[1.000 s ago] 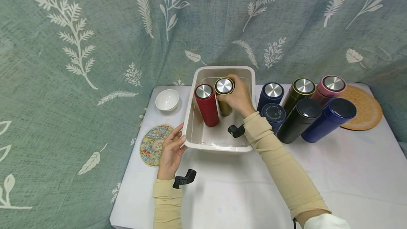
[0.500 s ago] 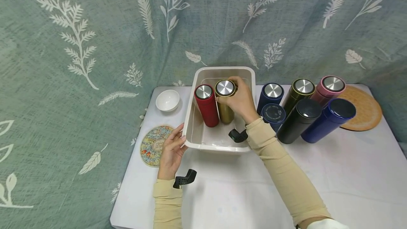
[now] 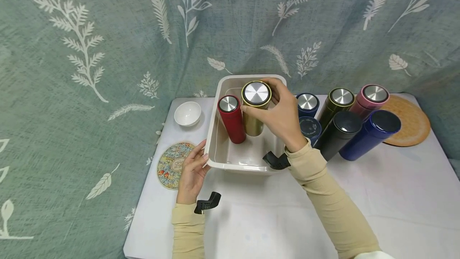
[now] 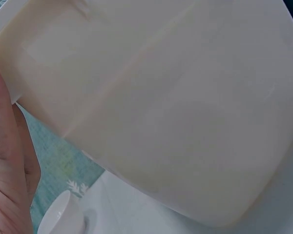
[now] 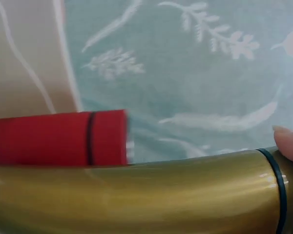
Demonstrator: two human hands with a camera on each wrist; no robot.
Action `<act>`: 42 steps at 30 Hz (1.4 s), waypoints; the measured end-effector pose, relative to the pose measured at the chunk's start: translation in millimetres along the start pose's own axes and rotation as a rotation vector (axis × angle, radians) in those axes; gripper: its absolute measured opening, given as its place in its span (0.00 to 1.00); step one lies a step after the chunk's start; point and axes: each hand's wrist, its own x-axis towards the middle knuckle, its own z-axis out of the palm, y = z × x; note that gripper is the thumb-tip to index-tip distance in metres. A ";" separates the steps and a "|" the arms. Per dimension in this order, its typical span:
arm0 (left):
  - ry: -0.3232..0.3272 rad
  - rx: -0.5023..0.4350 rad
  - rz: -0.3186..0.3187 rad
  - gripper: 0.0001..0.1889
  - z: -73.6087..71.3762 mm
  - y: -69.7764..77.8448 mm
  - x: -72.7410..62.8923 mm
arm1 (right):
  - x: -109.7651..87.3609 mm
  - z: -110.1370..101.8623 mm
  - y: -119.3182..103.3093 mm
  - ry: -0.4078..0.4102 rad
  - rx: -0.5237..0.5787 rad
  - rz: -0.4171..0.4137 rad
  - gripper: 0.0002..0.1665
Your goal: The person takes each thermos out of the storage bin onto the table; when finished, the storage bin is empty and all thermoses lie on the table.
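My right hand (image 3: 282,113) grips a gold thermos (image 3: 253,125) around its top, below the silver lid. The thermos is upright inside a white plastic bin (image 3: 248,167), apparently raised off the floor of the bin. Right beside it stands a red thermos (image 3: 234,125), also in the bin. In the right wrist view the gold thermos (image 5: 136,195) fills the bottom, with the red thermos (image 5: 49,139) behind it and one fingertip (image 5: 289,145) at its neck. At the bin's front left corner my left hand (image 3: 192,173) holds the rim; the left wrist view shows the bin's outer wall (image 4: 176,112).
Right of the bin stand several thermoses: navy ones, an olive one (image 3: 328,109), a pink one (image 3: 371,99), a black one (image 3: 338,135) and a blue one (image 3: 370,137). A round wooden-looking board (image 3: 413,123) lies behind them. A white bowl (image 3: 187,114) and patterned round mat (image 3: 170,167) lie left.
My right hand has lifted the gold thermos towards the camera, its lid now looking larger. The left hand keeps its place on the bin, and the red thermos has not moved.
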 end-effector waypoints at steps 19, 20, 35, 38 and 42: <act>-0.015 0.003 -0.001 0.27 -1.3 0.7 -0.3 | -47.7 -49.2 -72.0 0.041 0.117 -0.207 0.45; -0.015 0.003 -0.002 0.27 -1.2 0.6 0.0 | -50.1 -52.2 -74.8 0.043 0.138 -0.208 0.46; -0.009 0.009 -0.001 0.27 0.2 -1.1 -0.4 | -83.5 -85.3 -80.7 0.049 0.278 -0.261 0.51; -0.003 0.003 0.000 0.26 0.6 -0.7 -0.6 | -88.2 -91.9 -77.3 0.060 0.275 -0.269 0.51; -0.004 -0.003 -0.005 0.26 0.4 -1.6 0.0 | -93.1 -101.9 -71.2 0.077 0.255 -0.277 0.51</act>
